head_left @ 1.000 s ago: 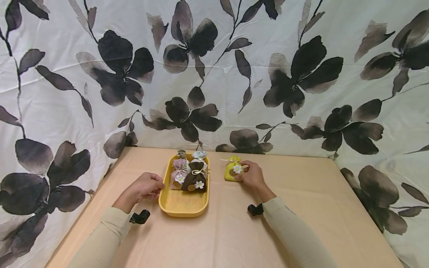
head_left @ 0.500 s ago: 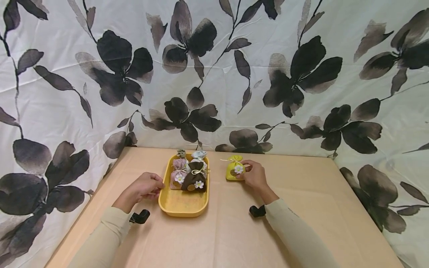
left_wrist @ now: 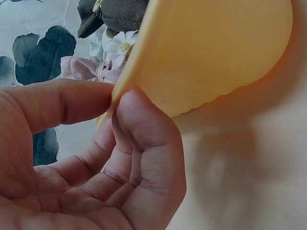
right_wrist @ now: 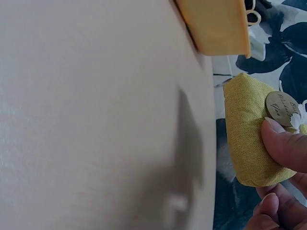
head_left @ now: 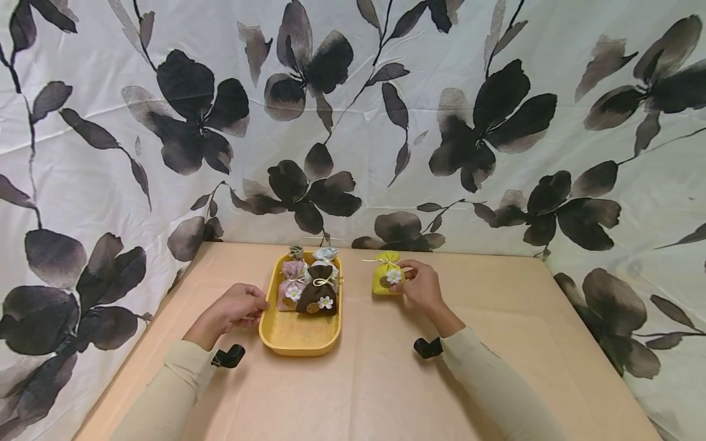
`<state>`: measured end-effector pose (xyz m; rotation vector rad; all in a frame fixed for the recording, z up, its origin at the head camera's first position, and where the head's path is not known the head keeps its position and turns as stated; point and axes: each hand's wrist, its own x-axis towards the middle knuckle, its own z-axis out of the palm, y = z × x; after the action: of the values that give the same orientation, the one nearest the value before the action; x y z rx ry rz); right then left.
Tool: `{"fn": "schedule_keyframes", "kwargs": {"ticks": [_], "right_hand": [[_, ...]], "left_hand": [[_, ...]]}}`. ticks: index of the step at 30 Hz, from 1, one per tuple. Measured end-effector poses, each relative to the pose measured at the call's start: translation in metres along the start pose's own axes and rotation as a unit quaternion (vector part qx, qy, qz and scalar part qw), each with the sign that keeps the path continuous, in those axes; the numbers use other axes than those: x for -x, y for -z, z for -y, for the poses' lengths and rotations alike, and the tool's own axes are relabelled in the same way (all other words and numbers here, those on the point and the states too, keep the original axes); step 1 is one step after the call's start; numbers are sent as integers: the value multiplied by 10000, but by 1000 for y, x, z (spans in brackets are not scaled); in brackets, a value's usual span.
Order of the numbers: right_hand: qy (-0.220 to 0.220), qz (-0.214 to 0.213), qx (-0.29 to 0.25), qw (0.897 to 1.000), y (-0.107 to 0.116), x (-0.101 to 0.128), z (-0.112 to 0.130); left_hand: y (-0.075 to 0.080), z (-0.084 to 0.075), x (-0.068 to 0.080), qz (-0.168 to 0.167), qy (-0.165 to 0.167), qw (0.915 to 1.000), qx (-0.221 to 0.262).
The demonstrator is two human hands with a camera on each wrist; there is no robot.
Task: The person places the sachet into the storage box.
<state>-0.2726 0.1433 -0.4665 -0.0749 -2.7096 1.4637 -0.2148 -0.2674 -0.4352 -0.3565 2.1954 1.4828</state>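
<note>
In the head view my left hand [head_left: 241, 307] is at the left side of a yellow tray [head_left: 300, 340]; the left wrist view shows thumb and finger pinching the tray's rim [left_wrist: 139, 62]. My right hand [head_left: 421, 286] pinches a small yellow-green drawstring pouch [head_left: 380, 278] with a white flower and a round tag [right_wrist: 282, 108]. That pouch is upright, right of the tray, and its shadow falls apart from it in the right wrist view. Inside the tray stand a dark brown pouch [head_left: 310, 301], a pink pouch [head_left: 287, 288] and others partly hidden behind them.
A peach-coloured cloth [head_left: 364, 380] covers the table. Behind and beside it hangs a white curtain [head_left: 380, 165] with dark flowers. Black wrist cameras are on both wrists, the left one [head_left: 228, 356] near the tray's front left.
The yellow-green pouch has risen slightly and shifted a little right with my right hand. My left hand keeps its pinch on the tray; the head view has turned slightly.
</note>
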Motion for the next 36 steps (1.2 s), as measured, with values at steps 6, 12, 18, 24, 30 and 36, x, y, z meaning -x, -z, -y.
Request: {"fn": "schedule_keyframes", "kwargs": {"ticks": [6, 12, 18, 24, 30, 36], "right_hand": [[145, -4, -58, 9999, 4, 5, 8], [220, -33, -269, 9994, 6, 12, 19], [282, 14, -455, 9986, 6, 21, 32], [319, 80, -492, 9982, 3, 27, 41], [399, 99, -583, 9974, 0, 31, 48], [386, 90, -676, 9969, -4, 38, 55]], "left_hand": [[0, 0, -1, -15, -16, 10000, 29], [1, 1, -2, -9, -23, 10000, 22], [0, 2, -3, -26, 36, 10000, -41], [1, 2, 0, -49, -25, 10000, -37], [0, 3, 1, -56, -91, 9999, 8], [-1, 2, 1, -40, -141, 9999, 29]]}}
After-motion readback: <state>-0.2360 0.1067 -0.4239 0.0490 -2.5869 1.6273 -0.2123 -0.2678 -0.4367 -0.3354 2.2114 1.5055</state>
